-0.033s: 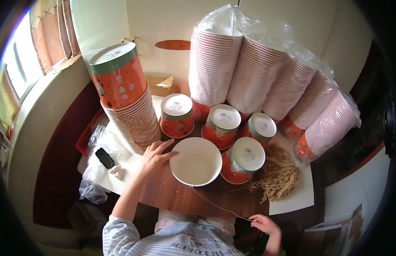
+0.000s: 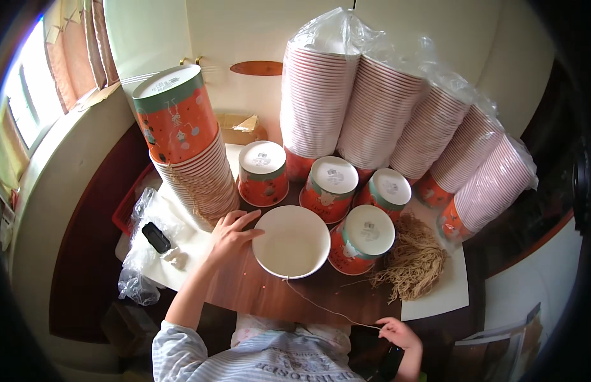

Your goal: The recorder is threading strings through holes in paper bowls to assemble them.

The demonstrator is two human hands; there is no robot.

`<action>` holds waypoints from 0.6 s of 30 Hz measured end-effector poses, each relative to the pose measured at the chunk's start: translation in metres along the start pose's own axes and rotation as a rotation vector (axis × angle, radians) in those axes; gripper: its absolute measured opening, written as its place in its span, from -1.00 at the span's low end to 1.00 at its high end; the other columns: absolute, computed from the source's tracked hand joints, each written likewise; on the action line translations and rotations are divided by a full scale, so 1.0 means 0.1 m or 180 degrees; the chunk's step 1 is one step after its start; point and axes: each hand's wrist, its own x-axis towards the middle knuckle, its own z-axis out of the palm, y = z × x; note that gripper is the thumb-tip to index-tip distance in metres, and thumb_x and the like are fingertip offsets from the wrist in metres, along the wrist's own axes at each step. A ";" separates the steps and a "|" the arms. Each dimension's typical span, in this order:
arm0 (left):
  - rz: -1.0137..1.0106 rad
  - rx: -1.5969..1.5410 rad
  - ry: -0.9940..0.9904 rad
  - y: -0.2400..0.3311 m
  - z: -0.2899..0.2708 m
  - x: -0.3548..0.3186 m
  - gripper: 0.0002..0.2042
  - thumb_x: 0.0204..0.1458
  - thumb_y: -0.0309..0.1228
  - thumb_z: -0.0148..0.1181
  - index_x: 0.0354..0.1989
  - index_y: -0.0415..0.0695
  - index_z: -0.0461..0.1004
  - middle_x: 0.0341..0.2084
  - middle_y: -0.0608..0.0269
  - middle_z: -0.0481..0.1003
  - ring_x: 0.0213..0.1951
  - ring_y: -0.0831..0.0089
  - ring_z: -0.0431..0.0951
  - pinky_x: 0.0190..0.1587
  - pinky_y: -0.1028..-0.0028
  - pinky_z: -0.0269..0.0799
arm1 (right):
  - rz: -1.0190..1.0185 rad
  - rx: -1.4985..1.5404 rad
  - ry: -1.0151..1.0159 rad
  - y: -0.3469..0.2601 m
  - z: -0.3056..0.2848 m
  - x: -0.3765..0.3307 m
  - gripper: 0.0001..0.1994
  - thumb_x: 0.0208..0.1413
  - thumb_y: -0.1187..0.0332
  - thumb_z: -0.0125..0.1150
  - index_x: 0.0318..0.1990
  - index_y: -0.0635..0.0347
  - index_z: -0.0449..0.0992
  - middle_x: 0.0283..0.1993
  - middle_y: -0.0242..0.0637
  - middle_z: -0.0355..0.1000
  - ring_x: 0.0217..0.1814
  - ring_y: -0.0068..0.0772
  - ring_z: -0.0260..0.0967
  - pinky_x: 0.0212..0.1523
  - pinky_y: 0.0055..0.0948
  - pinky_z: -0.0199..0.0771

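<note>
1. Cream walls and a sunlit window at nine o'clock frame our dark wooden table point(image 2: 257, 290), crowded with paper buckets.
2. At the table's centre sits the open white bucket point(image 2: 292, 242), mouth up, with a thin string point(image 2: 321, 307) running from its near rim toward five o'clock.
3. We judge the bucket light and thin-walled, easy to dent, so it is best held gently by the rolled rim or cradled around the side. The string is limp and fine, and needs a fingertip pinch.
4. Our left hand point(image 2: 229, 237) lies at the bucket's nine o'clock side, fingers spread loosely, tips touching or almost touching the rim, forearm stretched up from the lower edge.
5. Our right hand point(image 2: 400, 336) sits low at five o'clock, thumb and forefinger pinching the string's end, wrist bent close to the body.
6. Four upturned orange buckets point(image 2: 332, 188) stand from twelve to three o'clock; a nested stack point(image 2: 187, 153) leans at ten o'clock; bagged columns of cups point(image 2: 378, 108) fan behind; a tangle of straw-coloured cord point(image 2: 413, 261) lies at three o'clock.
</note>
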 end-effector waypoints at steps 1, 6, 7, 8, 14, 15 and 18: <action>0.0022 -0.0003 0.0006 0.00 -0.02 0.00 -0.67 -0.39 -0.52 0.23 -0.31 0.04 0.53 -0.01 0.36 0.34 -0.07 0.25 0.33 -0.07 0.25 0.29 | 0.0035 0.0266 0.0242 -0.07 -0.02 -0.06 -0.74 0.05 0.47 0.03 -0.08 0.28 0.31 -0.44 -0.35 0.39 -0.47 -0.66 0.24 -0.45 -0.71 0.22; 0.0369 -0.0531 -0.0416 0.33 0.01 -0.16 -0.76 -0.38 -0.36 0.24 -0.41 0.03 0.55 -0.12 0.45 0.41 -0.12 0.35 0.32 -0.13 0.34 0.24 | -0.0668 0.1516 0.0363 -0.34 0.09 -0.09 -0.86 0.07 0.54 -0.09 -0.22 0.26 0.37 -0.47 -0.28 0.38 -0.59 -0.67 0.15 -0.56 -0.73 0.13; 0.0499 -0.0512 -0.0503 0.45 0.00 -0.20 -0.77 -0.33 -0.36 0.19 -0.40 0.01 0.55 -0.15 0.45 0.42 -0.13 0.37 0.32 -0.15 0.37 0.23 | -0.0693 0.1475 0.0275 -0.43 0.14 -0.06 -0.88 0.08 0.55 -0.08 -0.28 0.29 0.41 -0.47 -0.28 0.40 -0.56 -0.65 0.20 -0.53 -0.72 0.20; 0.0564 -0.0564 -0.0696 0.58 0.01 -0.25 -0.76 -0.30 -0.37 0.12 -0.36 0.01 0.54 -0.16 0.43 0.42 -0.13 0.39 0.32 -0.15 0.38 0.23 | -0.0721 0.1384 0.0229 -0.55 0.21 -0.03 -0.87 0.08 0.55 -0.07 -0.28 0.31 0.42 -0.45 -0.27 0.41 -0.54 -0.64 0.24 -0.50 -0.71 0.24; 0.0373 -0.1196 -0.0218 1.29 -0.01 -0.30 -0.69 -0.24 -0.36 0.20 -0.22 -0.01 0.45 -0.18 0.35 0.41 -0.18 0.39 0.36 -0.19 0.41 0.24 | -0.1443 0.0795 -0.0127 -1.22 0.54 0.28 -0.86 0.04 0.62 -0.06 -0.30 0.38 0.45 -0.41 -0.26 0.44 -0.42 -0.59 0.36 -0.39 -0.63 0.39; 0.0119 -0.1148 -0.0026 1.25 -0.03 -0.29 -0.68 -0.26 -0.36 0.27 -0.25 -0.06 0.44 -0.24 0.30 0.42 -0.23 0.34 0.39 -0.21 0.39 0.26 | -0.1454 0.0811 -0.0120 -1.34 0.61 0.34 -0.87 0.03 0.62 -0.05 -0.30 0.38 0.45 -0.40 -0.26 0.44 -0.42 -0.59 0.36 -0.38 -0.63 0.39; -0.1177 -0.1701 0.0663 0.93 0.11 -0.40 -0.72 -0.22 -0.56 0.20 -0.25 -0.21 0.41 -0.36 0.19 0.45 -0.30 0.25 0.43 -0.27 0.36 0.37 | -0.2212 -0.0319 -0.0071 -1.76 0.84 0.53 -0.88 -0.01 0.63 -0.02 -0.32 0.39 0.44 -0.37 -0.27 0.41 -0.38 -0.59 0.36 -0.35 -0.61 0.39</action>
